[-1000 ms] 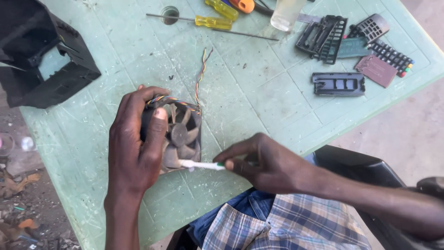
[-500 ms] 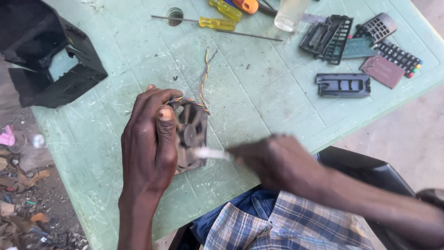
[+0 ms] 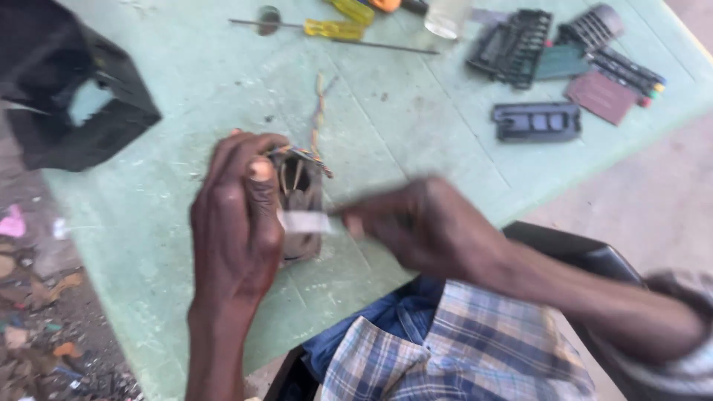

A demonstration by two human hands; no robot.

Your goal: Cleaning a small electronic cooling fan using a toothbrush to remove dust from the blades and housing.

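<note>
Both hands work near the bench [image 3: 416, 141] edge: left hand [image 3: 236, 215] grips the dusty fan [image 3: 301, 194], now tilted more edge-on, while right hand [image 3: 416, 226] pinches the white brush [image 3: 306, 221], moved up across its blades.

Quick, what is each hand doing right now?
Left hand: closed, holding the small black fan upright on the table.
Right hand: closed, pinching a white brush against the fan.
</note>
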